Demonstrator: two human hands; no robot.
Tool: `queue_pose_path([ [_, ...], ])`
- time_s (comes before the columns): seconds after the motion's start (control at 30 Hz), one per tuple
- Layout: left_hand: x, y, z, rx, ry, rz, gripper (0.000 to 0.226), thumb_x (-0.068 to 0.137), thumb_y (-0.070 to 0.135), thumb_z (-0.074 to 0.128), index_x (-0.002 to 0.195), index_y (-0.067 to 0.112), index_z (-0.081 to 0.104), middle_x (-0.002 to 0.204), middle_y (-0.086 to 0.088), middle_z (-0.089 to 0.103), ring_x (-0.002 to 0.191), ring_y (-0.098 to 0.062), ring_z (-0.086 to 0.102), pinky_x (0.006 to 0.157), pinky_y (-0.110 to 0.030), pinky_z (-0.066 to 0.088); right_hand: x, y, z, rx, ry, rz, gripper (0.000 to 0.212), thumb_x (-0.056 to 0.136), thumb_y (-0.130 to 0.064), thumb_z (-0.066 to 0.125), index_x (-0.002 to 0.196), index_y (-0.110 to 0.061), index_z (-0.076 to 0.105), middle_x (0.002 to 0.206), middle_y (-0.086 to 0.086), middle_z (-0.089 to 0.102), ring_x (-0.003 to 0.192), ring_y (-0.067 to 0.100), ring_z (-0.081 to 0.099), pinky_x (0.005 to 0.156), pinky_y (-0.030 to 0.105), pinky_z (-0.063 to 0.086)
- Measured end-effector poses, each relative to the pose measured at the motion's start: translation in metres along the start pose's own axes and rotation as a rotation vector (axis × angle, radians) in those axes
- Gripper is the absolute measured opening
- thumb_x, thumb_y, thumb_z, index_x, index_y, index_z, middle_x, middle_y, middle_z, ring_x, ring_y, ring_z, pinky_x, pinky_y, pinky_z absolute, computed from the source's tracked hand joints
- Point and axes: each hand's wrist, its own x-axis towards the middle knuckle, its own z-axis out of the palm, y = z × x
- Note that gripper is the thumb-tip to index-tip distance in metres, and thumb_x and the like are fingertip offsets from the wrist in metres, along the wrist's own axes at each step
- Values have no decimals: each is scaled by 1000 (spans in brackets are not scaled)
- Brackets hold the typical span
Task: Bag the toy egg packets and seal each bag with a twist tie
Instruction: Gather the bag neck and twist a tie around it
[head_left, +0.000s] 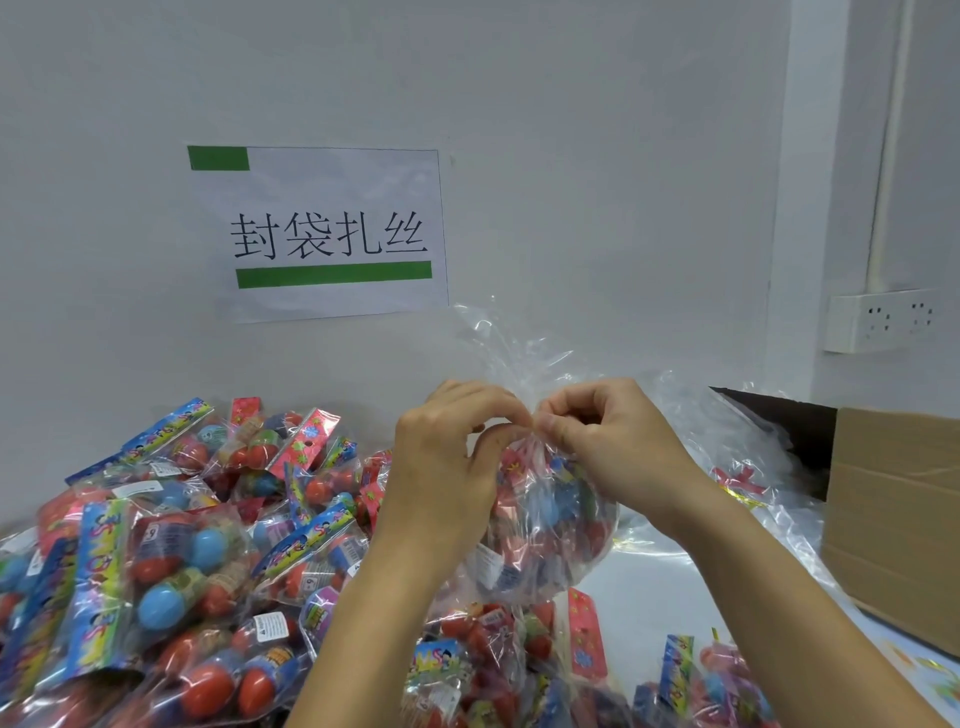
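While both hands meet at the gathered neck of a clear plastic bag (545, 514), the left hand (447, 457) curls its fingers (498, 431) against the neck from one side and the right hand (608, 441) pinches it from the other, thumb and forefinger pressed together on the bunched film. Whether a twist tie sits between the fingertips is hard to tell; it would be hidden in the crinkled plastic. Above the pinch the bag's open top (514, 348) fans upward. Below it the bag hangs full of toy egg packets, held just above the white surface (649, 587). A large heap of loose egg packets (171, 545) covers the surface to the left and front. A cardboard box (893, 519) stands at the right, with more clear bags (743, 467) beside it. On the wall hangs a paper sign (332, 234), and farther right a wall socket (878, 319).
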Motion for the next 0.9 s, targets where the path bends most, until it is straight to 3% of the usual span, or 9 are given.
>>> queue_pose_path([
  [0.23, -2, 3, 0, 3, 54, -28, 22, 84, -8, 69, 80, 13, 76, 76, 23, 59, 82, -5, 59, 68, -11, 46, -1, -1, 1, -3, -21, 5, 28, 93, -10, 67, 65, -12, 70, 56, -3, 60, 52, 3, 52, 50, 13, 43],
  [0.37, -3, 3, 2, 4, 48, -41, 21, 86, -5, 69, 81, 14, 75, 77, 13, 64, 80, -2, 58, 69, -10, 45, 1, 2, 1, -9, 7, -9, 23, 91, -11, 68, 68, -11, 72, 61, 2, 64, 56, 5, 56, 54, 14, 47],
  [0.53, -4, -1, 5, -59, -2, -122, 19, 89, 0, 66, 82, 17, 69, 75, 11, 66, 76, -8, 58, 65, -19, 44, 1, 6, 8, -7, 23, -58, 27, 91, -6, 67, 64, -13, 70, 60, 11, 60, 54, 9, 53, 53, 16, 45],
  [0.77, -4, -3, 1, -341, -94, -355, 28, 87, 3, 70, 81, 30, 66, 77, 8, 68, 60, -3, 57, 56, -15, 44, 2, 6, 10, -3, 50, -85, 27, 91, -6, 69, 65, -15, 70, 69, 21, 63, 57, 9, 55, 54, 15, 48],
  [0.9, -2, -4, 2, -396, -35, -481, 26, 86, 6, 73, 78, 30, 67, 75, 8, 70, 62, -5, 62, 56, -17, 49, 2, 6, 10, -9, 12, -112, 32, 91, -5, 68, 63, -20, 68, 55, -3, 61, 55, 6, 55, 55, 15, 48],
])
